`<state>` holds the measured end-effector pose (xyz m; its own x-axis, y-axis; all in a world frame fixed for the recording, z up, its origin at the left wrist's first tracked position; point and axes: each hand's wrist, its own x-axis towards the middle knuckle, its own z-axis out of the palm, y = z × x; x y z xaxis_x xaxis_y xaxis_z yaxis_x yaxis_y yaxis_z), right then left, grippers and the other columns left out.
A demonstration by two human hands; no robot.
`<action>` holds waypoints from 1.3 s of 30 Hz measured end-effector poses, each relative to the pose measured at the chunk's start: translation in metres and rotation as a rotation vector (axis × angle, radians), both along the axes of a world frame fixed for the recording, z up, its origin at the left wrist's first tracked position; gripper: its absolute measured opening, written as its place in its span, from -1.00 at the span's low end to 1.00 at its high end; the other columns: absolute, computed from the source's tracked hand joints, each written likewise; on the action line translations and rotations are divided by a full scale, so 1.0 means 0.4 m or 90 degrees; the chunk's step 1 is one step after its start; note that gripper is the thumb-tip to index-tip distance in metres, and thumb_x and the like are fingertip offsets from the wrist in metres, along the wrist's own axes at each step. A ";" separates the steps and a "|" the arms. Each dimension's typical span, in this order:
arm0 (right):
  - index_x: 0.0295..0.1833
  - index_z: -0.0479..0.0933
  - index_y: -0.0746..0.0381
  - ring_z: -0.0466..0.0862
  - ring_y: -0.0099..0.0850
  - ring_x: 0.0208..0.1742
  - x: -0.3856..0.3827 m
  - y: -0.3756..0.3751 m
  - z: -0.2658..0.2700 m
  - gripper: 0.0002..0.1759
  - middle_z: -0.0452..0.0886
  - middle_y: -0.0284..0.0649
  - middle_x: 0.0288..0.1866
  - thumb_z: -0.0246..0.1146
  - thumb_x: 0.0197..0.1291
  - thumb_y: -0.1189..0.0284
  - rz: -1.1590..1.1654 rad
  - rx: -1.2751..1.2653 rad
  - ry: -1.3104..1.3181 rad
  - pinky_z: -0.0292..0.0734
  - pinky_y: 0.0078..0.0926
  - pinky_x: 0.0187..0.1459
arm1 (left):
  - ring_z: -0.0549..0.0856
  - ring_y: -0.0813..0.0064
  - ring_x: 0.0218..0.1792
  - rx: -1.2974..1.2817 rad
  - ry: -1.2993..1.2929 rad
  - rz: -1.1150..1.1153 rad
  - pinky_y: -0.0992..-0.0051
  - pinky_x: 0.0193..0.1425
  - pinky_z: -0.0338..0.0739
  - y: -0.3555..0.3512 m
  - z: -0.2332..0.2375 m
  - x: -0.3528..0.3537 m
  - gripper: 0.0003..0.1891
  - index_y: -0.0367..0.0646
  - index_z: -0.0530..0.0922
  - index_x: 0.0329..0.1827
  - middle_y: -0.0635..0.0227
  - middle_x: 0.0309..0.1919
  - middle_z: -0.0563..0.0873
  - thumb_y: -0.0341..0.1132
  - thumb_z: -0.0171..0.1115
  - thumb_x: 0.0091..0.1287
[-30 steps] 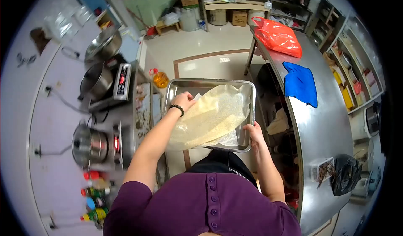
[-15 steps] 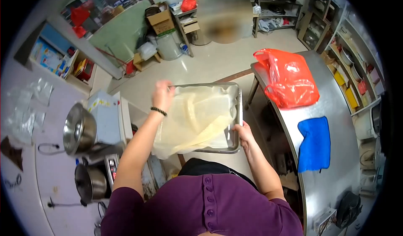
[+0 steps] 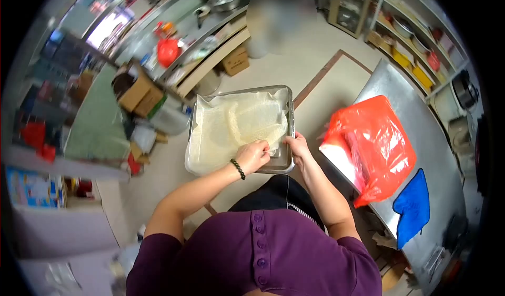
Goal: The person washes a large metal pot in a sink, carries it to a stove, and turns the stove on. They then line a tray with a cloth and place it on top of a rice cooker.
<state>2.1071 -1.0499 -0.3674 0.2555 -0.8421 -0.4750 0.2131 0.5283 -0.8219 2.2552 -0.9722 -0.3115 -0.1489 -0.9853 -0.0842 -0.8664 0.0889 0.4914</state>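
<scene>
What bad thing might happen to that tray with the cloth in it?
The tray is up in the air over the floor. It looks like only the right hand grips its rim, at one corner, so it might tip or slip. The left hand pinches the cloth, and a pull there may tilt the tray more. The red bag sits close to the right arm and might get bumped.

Landmark: tray (image 3: 279, 165), held over the floor in front of the person. In tray: sheet (image 3: 231, 127), spread across it. Left hand (image 3: 253, 155) at tray's near edge, grip closed on sheet. Right hand (image 3: 297, 146) at tray's near right corner, grip around rim. Right of tray: tabletop (image 3: 421, 112) carrying plastic bag (image 3: 376, 143); folded cloth (image 3: 413, 206) lies nearer than bag. Beyond tray: cardboard box (image 3: 236, 62) on floor.
</scene>
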 end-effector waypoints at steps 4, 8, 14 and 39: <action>-0.34 0.45 0.29 0.42 -0.53 -0.55 0.054 -0.278 -0.051 -0.77 0.46 -0.33 -0.53 0.07 -0.25 0.64 -0.041 0.020 0.015 0.34 -0.60 -0.50 | 0.60 0.61 -0.27 0.265 0.490 -0.300 0.56 -0.19 0.48 -0.287 0.047 0.078 -0.80 -0.21 0.53 -0.20 0.32 -0.27 0.64 -0.33 0.15 0.16; -0.36 0.42 0.27 0.42 -0.52 -0.57 0.120 -0.555 -0.038 -0.82 0.44 -0.34 -0.54 0.08 -0.21 0.58 -0.049 0.026 -0.012 0.36 -0.59 -0.51 | 0.61 0.39 -0.25 0.100 0.331 -0.126 0.52 -0.15 0.49 -0.630 0.113 0.208 -0.75 -0.25 0.53 -0.17 0.17 -0.24 0.62 -0.32 0.18 0.13; -0.26 0.48 0.25 0.45 -0.59 -0.50 0.165 -0.972 0.026 -0.78 0.51 -0.36 -0.46 0.23 0.01 0.36 -0.078 0.007 -0.020 0.37 -0.66 -0.44 | 0.49 0.14 -0.01 -0.235 -0.099 0.214 0.37 0.05 0.40 -1.106 0.078 0.676 -0.53 -0.27 0.28 0.13 -0.01 -0.01 0.47 -0.39 0.13 0.13; 0.09 0.30 0.25 0.49 -0.60 -0.37 0.070 -2.833 0.447 -0.66 0.52 -0.24 -0.23 0.03 0.22 0.39 -0.434 -0.628 0.173 0.39 -0.69 -0.35 | 0.53 0.22 -0.05 0.184 1.056 0.339 0.17 0.02 0.42 -3.115 0.335 0.897 -0.64 -0.24 0.33 0.05 0.13 -0.04 0.51 -0.23 -0.10 0.26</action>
<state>2.1349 -2.1830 -0.1885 -0.3844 -0.7933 0.4722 -0.0378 -0.4975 -0.8666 2.6142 -2.2180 -0.1774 0.0526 -0.9330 -0.3560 0.6122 -0.2515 0.7496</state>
